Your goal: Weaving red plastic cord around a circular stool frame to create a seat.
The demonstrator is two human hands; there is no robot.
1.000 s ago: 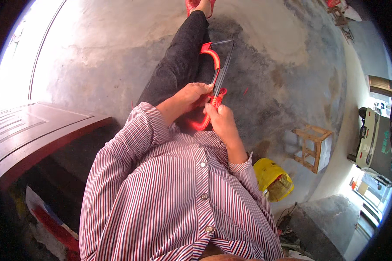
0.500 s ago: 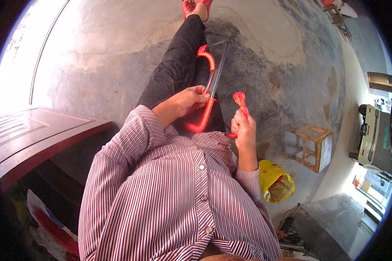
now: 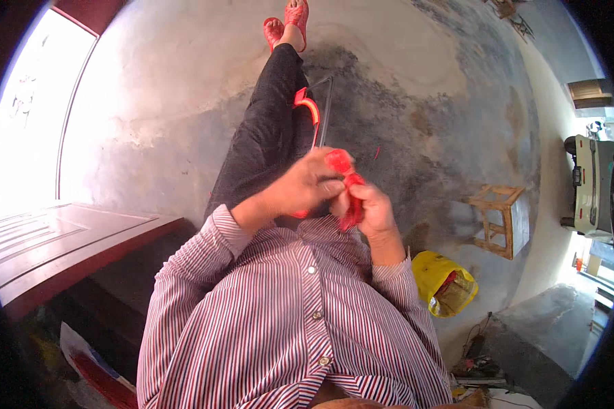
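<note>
A bundle of red cord (image 3: 352,210) is between my two hands over my lap. My right hand (image 3: 375,210) grips it, with part of the bundle hanging below the fingers. Somewhat blurred, my left hand (image 3: 305,180) closes at the bundle's upper end, where a round red loop (image 3: 338,161) stands out. Beyond the hands a thin grey metal frame (image 3: 326,112) leans on my dark trousers. Red cord is wound round its curved part (image 3: 310,106). The frame's near end is mostly hidden behind my hands.
A yellow bag (image 3: 433,269) with reddish contents stands to my right, near a wooden stool (image 3: 494,218) lying on its side. At left is a brown panelled board (image 3: 82,235). A small red scrap (image 3: 378,153) lies on the concrete floor (image 3: 416,82).
My left hand has let go of the wound frame and come over to the cord bundle. My right hand has moved left and lower with the bundle.
</note>
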